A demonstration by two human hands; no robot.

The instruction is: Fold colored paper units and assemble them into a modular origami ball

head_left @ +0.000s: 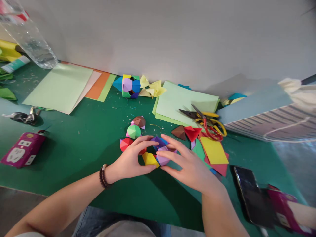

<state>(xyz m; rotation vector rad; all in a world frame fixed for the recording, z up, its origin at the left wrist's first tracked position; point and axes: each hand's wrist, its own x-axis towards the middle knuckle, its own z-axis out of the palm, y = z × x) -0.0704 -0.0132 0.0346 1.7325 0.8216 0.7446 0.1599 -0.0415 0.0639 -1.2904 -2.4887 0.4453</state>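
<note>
Both hands hold a folded-paper model (163, 157) with yellow, purple, blue and lilac facets, just above the green table. My left hand (133, 155) grips its left side, the thumb at the yellow piece and the fingers over the top. My right hand (188, 162) has its fingertips on the lilac and purple facets. Beyond my left hand lie small folded-paper shapes: a red one (126, 144), a green one (134, 131) and a brown one (139, 121). Whether the red one joins the held model is hidden by my fingers.
Scissors (209, 126) lie on pale green paper sheets (182, 98). Paper pieces (214, 150) and a phone (247, 191) are at right. A multicoloured paper ball (130, 86) sits near the wall. Keys (24, 117), a purple box (23, 149) and a bottle (37, 44) stand left.
</note>
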